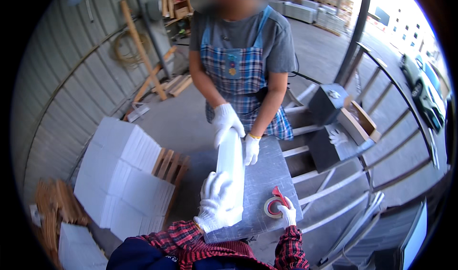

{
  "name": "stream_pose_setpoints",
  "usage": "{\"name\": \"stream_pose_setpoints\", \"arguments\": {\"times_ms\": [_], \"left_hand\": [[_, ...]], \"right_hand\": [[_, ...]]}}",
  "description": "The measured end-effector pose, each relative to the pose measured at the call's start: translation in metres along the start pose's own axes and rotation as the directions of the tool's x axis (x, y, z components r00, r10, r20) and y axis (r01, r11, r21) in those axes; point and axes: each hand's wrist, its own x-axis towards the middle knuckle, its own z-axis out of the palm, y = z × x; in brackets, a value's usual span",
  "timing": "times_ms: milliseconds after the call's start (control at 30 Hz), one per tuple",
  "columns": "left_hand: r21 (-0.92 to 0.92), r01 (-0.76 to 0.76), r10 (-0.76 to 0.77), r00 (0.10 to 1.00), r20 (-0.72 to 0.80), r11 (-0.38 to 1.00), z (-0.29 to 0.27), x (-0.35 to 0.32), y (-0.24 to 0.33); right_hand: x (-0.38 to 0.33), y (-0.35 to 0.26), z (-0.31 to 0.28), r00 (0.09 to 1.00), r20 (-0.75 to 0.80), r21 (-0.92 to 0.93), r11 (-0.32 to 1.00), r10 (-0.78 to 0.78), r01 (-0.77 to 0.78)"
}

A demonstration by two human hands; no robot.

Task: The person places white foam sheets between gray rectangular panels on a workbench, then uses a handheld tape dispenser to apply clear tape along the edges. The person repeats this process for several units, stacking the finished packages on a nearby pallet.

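Note:
A long white box [230,167] lies lengthwise on the grey worktable [268,174], one end towards me. My left hand [214,201], in a white glove, grips the near part of the box along its left side, fingers bent over its top. In my right hand [288,213], also gloved, is a red tape dispenser [279,193] with a roll of tape [272,207], low over the table's near right corner. Across the table, a co-worker's gloved hand [226,123] holds the far end of the box; the other gloved hand [252,149] is beside its right side.
Stacked white boxes [121,167] stand on a wooden pallet [169,165] at the left. To the right are a metal roller frame [310,174], dark boxes [327,148] and an open carton [359,119]. The co-worker [238,55] stands at the table's far side.

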Motion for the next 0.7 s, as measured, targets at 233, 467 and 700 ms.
{"name": "stream_pose_setpoints", "arguments": {"times_ms": [233,467,700], "left_hand": [[-0.09,0.555,-0.526,0.82,0.226,0.827,0.005,-0.021,0.028],[-0.055,0.729,-0.686,0.665,0.294,0.683,0.008,-0.013,0.025],[-0.203,0.783,-0.732,0.622,0.277,0.589,0.006,-0.011,-0.011]], "right_hand": [[-0.013,-0.054,-0.023,0.871,0.123,-0.931,0.249,-0.476,0.268],[-0.052,-0.07,-0.025,0.902,0.207,-0.671,0.616,-0.379,0.413],[-0.041,-0.018,0.018,0.967,0.155,-0.503,0.827,-0.201,0.252]]}}
